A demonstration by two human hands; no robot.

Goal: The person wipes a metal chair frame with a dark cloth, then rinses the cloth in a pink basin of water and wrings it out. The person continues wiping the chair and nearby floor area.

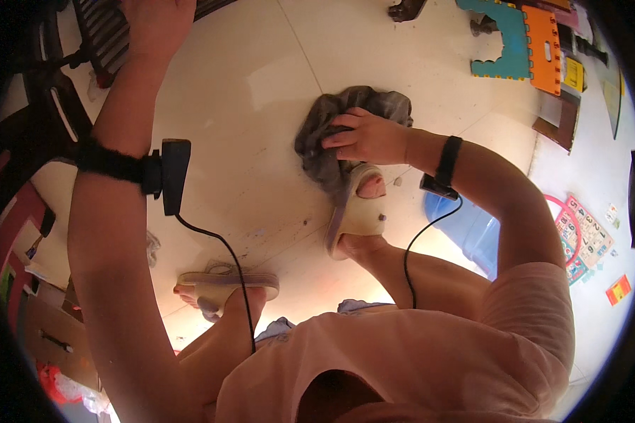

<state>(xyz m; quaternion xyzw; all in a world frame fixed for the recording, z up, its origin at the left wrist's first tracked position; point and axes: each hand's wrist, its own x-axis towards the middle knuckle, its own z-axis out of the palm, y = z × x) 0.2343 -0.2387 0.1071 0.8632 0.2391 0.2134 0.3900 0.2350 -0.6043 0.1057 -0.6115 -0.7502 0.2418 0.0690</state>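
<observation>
My right hand (368, 136) presses down on a bunched grey cloth (317, 158) lying on the pale tiled floor. Its fingers are spread and bent into the folds, and the cloth's near side meets the toe end of the sandal (362, 211) on my right foot. At the upper left, my left hand (161, 18) reaches to a dark slatted wooden piece of furniture (103, 31). The picture's edge cuts that hand off, so its fingers and any grip are hidden. My other sandal (227, 291) stands on the floor at lower left.
A blue plastic tub (463, 227) stands beside my right leg. Teal (513, 39) and orange foam mats (544, 50) stand at the upper right. A number chart (587, 230) is on the right. Black cables (225, 243) hang from both wrist straps. Dark curved furniture (47, 106) borders the left.
</observation>
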